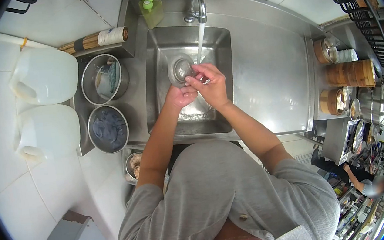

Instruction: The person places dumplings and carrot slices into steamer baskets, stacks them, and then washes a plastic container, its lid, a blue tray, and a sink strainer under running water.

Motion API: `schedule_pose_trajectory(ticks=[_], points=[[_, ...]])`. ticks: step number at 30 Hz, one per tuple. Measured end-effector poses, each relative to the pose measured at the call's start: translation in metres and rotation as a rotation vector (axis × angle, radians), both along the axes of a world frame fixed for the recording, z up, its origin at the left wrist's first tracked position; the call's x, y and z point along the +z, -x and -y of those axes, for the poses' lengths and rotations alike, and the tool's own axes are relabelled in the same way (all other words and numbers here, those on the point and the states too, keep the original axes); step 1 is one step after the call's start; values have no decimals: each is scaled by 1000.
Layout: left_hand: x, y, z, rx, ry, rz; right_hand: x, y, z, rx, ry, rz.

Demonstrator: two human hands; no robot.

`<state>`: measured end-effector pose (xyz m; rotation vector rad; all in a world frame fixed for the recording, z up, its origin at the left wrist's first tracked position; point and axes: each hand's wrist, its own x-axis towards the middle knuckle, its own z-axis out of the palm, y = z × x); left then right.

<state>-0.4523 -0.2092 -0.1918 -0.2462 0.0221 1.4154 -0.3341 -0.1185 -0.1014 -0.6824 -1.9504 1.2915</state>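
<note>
Above the sink basin (163,118), both my hands are around a small round, wide-rimmed dish (181,68) with a deeper centre; it looks like a sink strainer, but fine detail is too small to tell. My left hand (181,96) grips its lower edge from beneath. On its right side, the fingers of my right hand (210,83) are bent and pressed against the rim. Water runs from the faucet (196,9) in a stream (201,41) that falls just behind my right fingers. Wet surfaces show on the basin floor.
Two metal pots holding cloths (108,79) (109,130) stand left of the sink, beside white plastic jugs (44,77). A green soap bottle (153,14) is behind. Bamboo steamers (348,74) line the right shelf under a black rack (353,4). Another person (354,175) is far right.
</note>
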Motion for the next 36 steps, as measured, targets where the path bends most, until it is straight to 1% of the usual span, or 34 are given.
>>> schedule_pose_trajectory(ticks=[4,6,9,12,15,18,25,27,30,33,36], points=[[7,-2,-1,-36,-113,61,1,3,1,-40,53,-69],[5,-1,-1,-44,-104,66,-1,5,-1,-46,35,-103],[5,-1,0,-37,-119,40,0,3,-4,-27,83,-83],[12,-2,0,-39,-103,33,7,3,-4,-54,69,-87],[21,-3,0,-44,-91,9,21,1,0,-16,-27,-106],[21,-3,-1,-49,-74,-18,21,1,3,-35,-34,-102],[15,-1,4,-21,-61,-151,25,-4,1,80,-25,-19],[15,-3,5,-14,-78,-121,16,-4,0,72,-25,2],[21,-6,5,-14,-116,-87,4,-7,-2,20,227,-12],[35,-5,6,-11,-124,-128,9,-8,-1,14,451,-155],[38,-5,9,-2,-120,-172,9,-16,-4,40,486,-139]])
